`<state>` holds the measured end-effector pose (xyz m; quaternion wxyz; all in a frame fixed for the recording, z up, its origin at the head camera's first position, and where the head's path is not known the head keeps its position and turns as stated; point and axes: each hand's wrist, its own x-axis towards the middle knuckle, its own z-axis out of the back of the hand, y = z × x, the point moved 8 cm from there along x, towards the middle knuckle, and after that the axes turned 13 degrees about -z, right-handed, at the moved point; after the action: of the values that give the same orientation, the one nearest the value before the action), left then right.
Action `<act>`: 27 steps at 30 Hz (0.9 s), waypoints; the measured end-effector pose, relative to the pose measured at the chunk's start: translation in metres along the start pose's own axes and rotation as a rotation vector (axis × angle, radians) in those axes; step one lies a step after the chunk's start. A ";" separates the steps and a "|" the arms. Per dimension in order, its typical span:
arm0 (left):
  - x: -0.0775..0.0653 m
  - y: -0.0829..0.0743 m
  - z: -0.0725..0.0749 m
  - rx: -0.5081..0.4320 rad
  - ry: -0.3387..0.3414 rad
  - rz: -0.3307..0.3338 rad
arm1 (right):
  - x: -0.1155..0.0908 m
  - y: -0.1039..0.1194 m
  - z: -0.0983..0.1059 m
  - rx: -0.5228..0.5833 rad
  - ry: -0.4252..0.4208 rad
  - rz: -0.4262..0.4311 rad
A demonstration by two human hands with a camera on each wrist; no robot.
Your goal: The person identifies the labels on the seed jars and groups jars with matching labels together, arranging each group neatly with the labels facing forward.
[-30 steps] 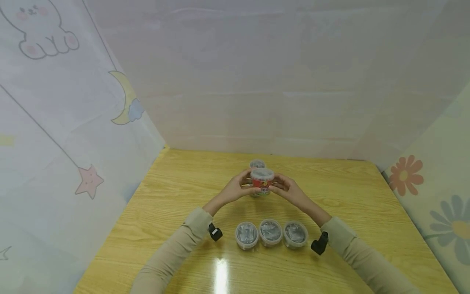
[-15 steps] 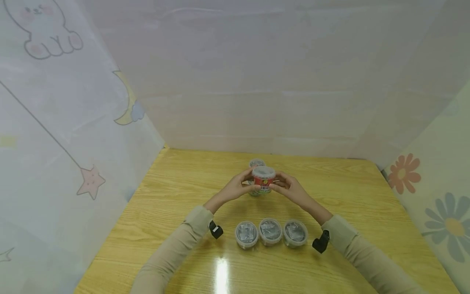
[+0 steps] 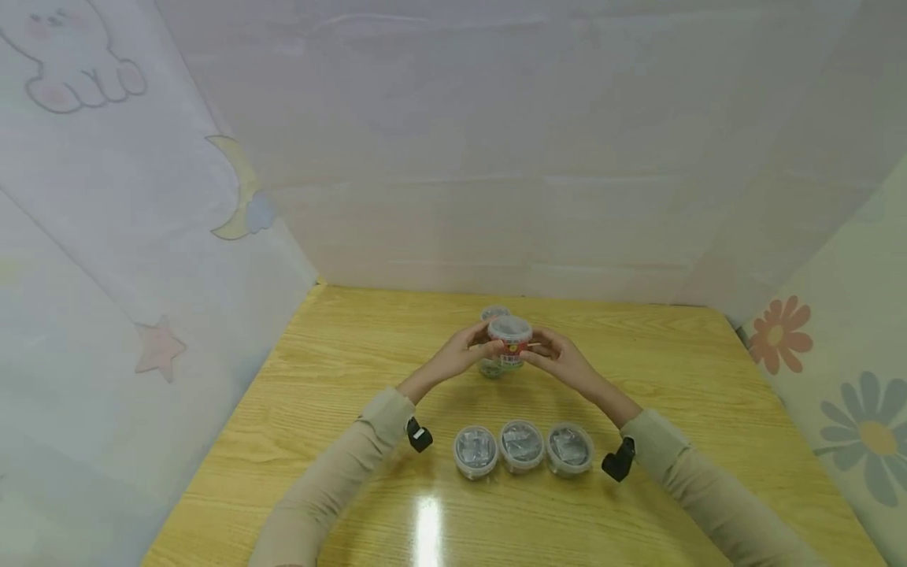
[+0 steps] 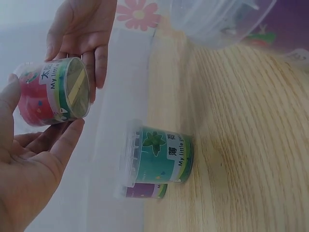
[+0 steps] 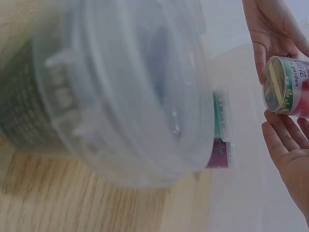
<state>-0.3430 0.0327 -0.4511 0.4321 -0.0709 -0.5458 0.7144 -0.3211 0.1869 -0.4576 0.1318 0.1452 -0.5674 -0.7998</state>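
Both hands hold a small lidded plastic tub (image 3: 510, 339) with a red label, raised above the table. My left hand (image 3: 459, 354) grips its left side, thumb across the label; my right hand (image 3: 560, 360) holds the right side with thumb and fingertips. Through its clear base a pale yellow strip (image 4: 77, 88) shows. Beneath and behind it stands a green-labelled tub (image 4: 161, 154), partly covered in the head view by the held one. Farther back is a purple-labelled tub (image 4: 145, 190). Nearer the person, three lidded tubs (image 3: 476, 450) stand in a row between the forearms.
The wooden table (image 3: 354, 504) meets a pale back wall sheet (image 3: 453, 197) and printed side sheets. In the right wrist view a blurred tub (image 5: 120, 87) fills much of the frame. A purple tub (image 4: 285, 29) shows at the left wrist view's upper right.
The red-labelled tub has risen slightly and turned between the hands. My left thumb has moved higher on the label. More of the green-labelled tub shows beneath. The front row has not moved.
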 end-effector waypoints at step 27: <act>0.019 0.008 0.011 0.071 -0.012 0.050 | 0.007 0.028 0.015 -0.129 -0.085 -0.010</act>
<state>-0.3655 0.0375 -0.4468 0.4131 -0.0647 -0.5206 0.7444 -0.3324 0.1882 -0.4273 0.1127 0.1053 -0.5190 -0.8408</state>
